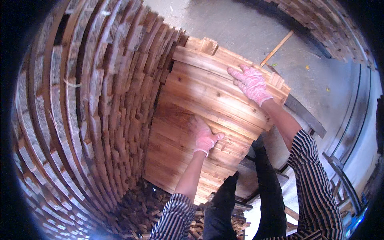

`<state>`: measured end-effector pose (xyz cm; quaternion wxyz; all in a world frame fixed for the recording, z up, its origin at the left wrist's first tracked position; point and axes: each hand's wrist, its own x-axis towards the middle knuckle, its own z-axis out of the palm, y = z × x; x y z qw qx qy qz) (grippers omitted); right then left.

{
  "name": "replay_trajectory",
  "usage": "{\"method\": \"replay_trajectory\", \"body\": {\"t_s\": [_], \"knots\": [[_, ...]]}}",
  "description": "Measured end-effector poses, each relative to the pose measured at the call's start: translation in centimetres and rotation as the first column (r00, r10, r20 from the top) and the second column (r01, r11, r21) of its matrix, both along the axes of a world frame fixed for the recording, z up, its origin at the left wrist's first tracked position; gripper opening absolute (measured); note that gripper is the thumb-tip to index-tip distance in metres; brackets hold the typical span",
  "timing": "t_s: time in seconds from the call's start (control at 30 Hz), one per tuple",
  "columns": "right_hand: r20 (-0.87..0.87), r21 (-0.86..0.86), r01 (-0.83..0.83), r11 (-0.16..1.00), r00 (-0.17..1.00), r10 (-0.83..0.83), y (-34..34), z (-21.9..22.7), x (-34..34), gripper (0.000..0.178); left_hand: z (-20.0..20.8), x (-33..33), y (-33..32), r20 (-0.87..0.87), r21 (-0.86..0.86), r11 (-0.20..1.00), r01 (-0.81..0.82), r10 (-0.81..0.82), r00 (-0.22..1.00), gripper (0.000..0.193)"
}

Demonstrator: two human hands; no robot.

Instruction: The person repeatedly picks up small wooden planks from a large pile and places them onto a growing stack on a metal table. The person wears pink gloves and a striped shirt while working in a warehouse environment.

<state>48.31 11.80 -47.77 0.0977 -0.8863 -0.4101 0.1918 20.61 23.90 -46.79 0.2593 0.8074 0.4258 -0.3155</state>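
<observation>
A layer of reddish-brown wooden boards [188, 96] lies side by side in front of me, with a few shorter pieces along its far edge. My left hand [205, 136], in a pink knit glove, rests on the middle boards with its fingers stretched forward and its thumb out to the right. Farther off and to the right, my right hand [252, 85], gloved the same way, lies over the boards near the far edge. Its fingers are apart and touch the wood. Neither hand is wrapped round a board.
A tall wall of stacked boards [96, 100] rises close on the left. Small wood scraps [140, 212] cover the floor below it. A thin stick [277, 48] lies on the concrete floor [236, 24] beyond. Another board stack [320, 24] stands far right, and a dark metal frame [342, 180] near right.
</observation>
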Motion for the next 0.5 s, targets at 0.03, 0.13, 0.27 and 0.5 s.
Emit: {"method": "replay_trajectory", "body": {"t_s": [0.03, 0.13, 0.27, 0.5], "knots": [[-0.004, 0.018, 0.011, 1.000, 1.000, -0.011, -0.1, -0.3, -0.7, 0.053, -0.3, -0.4, 0.0, 0.003, -0.004, 1.000, 0.004, -0.004, 1.000, 0.150], [-0.039, 0.091, 0.032, 0.995, 0.999, -0.028, 0.2, -0.6, -1.3, 0.054, -0.4, -0.8, 0.5, 0.085, -0.061, 0.998, -0.011, 0.016, 0.996, 0.153], [-0.044, 0.106, 0.046, 0.993, 0.998, -0.042, -3.6, -1.5, -0.7, 0.056, 0.6, 0.3, 0.3, 0.100, -0.096, 0.995, 0.017, -0.007, 0.995, 0.150], [-0.192, 0.133, 0.026, 0.991, 0.981, 0.000, 0.5, -0.1, 2.1, 0.060, 0.7, 0.3, 0.5, 0.248, -0.051, 0.998, 0.046, -0.032, 0.968, 0.145]]}}
